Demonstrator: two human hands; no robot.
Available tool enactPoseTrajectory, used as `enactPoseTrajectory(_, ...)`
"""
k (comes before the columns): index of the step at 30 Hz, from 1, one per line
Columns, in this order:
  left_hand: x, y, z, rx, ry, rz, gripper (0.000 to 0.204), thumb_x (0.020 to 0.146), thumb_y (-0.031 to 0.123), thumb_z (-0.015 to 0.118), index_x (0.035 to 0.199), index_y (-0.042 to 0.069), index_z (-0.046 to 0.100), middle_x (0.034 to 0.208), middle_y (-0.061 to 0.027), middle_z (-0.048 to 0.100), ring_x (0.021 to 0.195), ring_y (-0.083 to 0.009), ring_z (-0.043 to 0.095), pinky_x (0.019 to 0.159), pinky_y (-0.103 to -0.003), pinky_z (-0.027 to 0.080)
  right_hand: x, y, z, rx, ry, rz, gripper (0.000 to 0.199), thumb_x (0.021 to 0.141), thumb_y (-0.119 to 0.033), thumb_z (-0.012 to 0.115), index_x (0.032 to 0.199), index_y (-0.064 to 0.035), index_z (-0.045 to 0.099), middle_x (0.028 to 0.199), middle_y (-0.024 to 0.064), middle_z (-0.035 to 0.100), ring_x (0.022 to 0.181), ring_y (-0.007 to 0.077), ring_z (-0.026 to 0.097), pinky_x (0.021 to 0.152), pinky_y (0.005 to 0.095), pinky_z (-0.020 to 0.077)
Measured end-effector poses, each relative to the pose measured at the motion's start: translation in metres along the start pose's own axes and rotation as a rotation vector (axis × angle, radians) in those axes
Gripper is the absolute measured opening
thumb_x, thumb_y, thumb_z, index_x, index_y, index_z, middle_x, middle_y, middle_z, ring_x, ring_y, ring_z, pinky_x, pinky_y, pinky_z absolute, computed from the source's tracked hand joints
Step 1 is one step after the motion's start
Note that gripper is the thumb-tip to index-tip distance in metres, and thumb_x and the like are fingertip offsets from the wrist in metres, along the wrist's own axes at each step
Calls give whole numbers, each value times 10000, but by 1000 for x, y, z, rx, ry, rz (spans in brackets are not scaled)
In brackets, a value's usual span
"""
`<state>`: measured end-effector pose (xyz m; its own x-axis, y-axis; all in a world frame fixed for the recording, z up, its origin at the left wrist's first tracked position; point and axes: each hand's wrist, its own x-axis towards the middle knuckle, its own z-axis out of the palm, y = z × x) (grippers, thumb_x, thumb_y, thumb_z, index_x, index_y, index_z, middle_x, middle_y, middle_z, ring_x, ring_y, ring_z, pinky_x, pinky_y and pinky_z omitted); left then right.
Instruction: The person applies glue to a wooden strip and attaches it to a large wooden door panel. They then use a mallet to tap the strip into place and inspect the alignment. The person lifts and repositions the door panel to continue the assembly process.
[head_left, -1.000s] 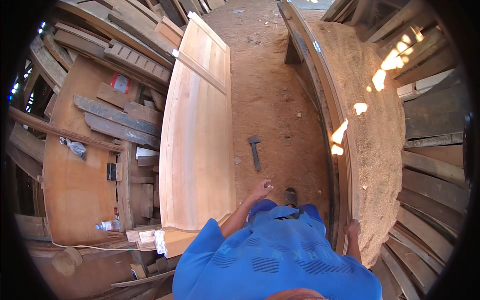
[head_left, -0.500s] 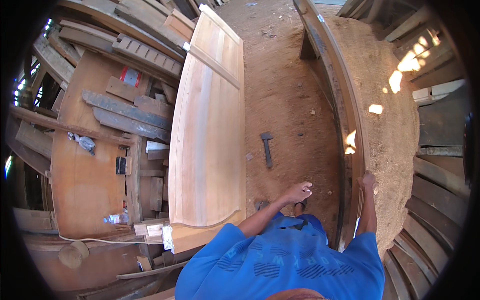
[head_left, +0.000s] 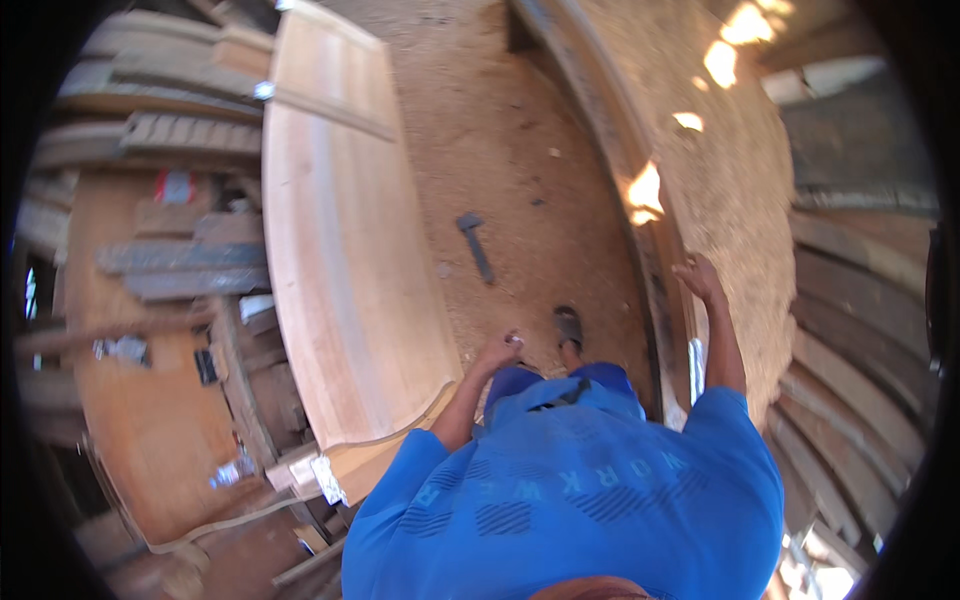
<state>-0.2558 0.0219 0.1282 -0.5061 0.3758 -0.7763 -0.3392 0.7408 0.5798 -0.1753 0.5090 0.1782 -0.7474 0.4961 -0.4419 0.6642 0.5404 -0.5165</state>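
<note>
My left hand (head_left: pixel 498 352) hangs in front of my body, to the right of the pale wooden door panel (head_left: pixel 350 270) and apart from it. Its fingers are curled in; a small pale spot shows at them, too blurred to name. My right hand (head_left: pixel 702 277) is at the edge of the long wooden beam (head_left: pixel 655 230), fingers loosely apart and holding nothing that I can see. Whether it touches the beam is unclear. On the dirt floor between panel and beam lies a hammer (head_left: pixel 476 248) with a dark head. My sandalled foot (head_left: pixel 568 326) is just beyond my left hand.
Stacked boards (head_left: pixel 180 140) crowd the left side. A brown wooden sheet (head_left: pixel 150 400) there bears a plastic bottle (head_left: pixel 232 471) and a small black object (head_left: pixel 205 366). A sawdust heap (head_left: pixel 745 230) lies beyond the beam. More planks (head_left: pixel 850 330) lean at the far right.
The view has turned and shifted, so the panel, hammer and beam sit further left. My right hand's fingers have loosened from the beam's edge. One foot has come forward.
</note>
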Motion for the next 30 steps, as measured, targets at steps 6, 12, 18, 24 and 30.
enactPoseTrajectory(6,27,22,21,-167,-11,127,523,885,302,624,1298,6,498,900,-69,599,647,-127,558,522,-286,472,-83,83,-45,649,-20,330,479,852,-374,640,1201,-49,595,1044,68,678,813,137,629,654,269,454)
enactPoseTrajectory(12,45,32,30,-144,-69,169,493,875,285,649,1269,21,517,877,-38,585,650,-98,538,534,-256,453,-154,123,-62,410,-124,410,535,819,-438,673,1179,-47,610,1063,96,675,846,170,642,652,302,475)
enactPoseTrajectory(18,58,26,40,-188,-138,232,445,883,243,663,1269,65,529,937,-5,594,824,-88,553,721,-243,467,-112,62,-10,44,33,289,715,724,-456,746,1208,44,579,1153,245,626,1075,355,613,930,408,475)
enactPoseTrajectory(24,60,18,46,-222,-89,252,490,912,225,630,1319,1,473,991,-36,618,887,-114,573,785,-263,477,-27,29,44,-202,33,279,570,655,-331,744,1047,61,612,1028,276,645,1007,413,625,855,444,515)
enactPoseTrajectory(30,16,38,35,-194,-56,180,520,919,267,616,1343,9,461,1086,-107,639,988,-177,605,860,-315,484,-35,-8,14,-315,24,212,417,665,-225,697,972,51,639,971,283,652,955,415,641,818,453,526)
